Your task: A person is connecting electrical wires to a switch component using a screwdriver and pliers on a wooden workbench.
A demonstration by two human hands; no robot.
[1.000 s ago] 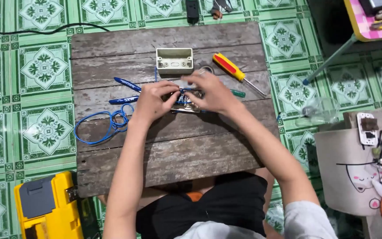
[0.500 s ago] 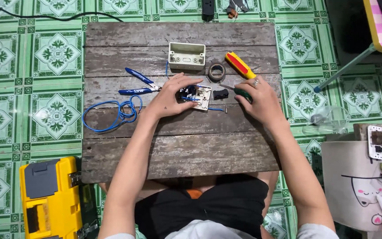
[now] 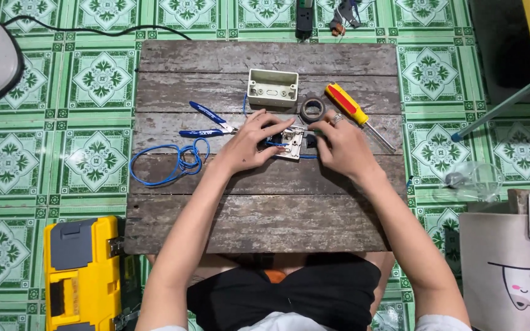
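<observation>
A small white switch plate [image 3: 291,144] with blue wires lies at the middle of the wooden board [image 3: 265,214]. My left hand [image 3: 249,142] grips its left side, fingers curled over the top edge. My right hand [image 3: 340,144] is closed at the plate's right edge. It pinches a small dark tool [image 3: 310,140], mostly hidden in the fingers, whose tip meets the plate. A ring shows on one right finger.
Behind the hands are a white junction box [image 3: 272,87], a roll of black tape [image 3: 312,110] and a red-and-yellow screwdriver [image 3: 351,107]. Blue-handled pliers [image 3: 207,122] and a blue wire coil [image 3: 173,160] lie to the left. A yellow toolbox [image 3: 81,276] stands on the floor.
My right hand reached right to a small green-handled tool on the board, then came back to the plate's right edge. My left hand stayed on the plate.
</observation>
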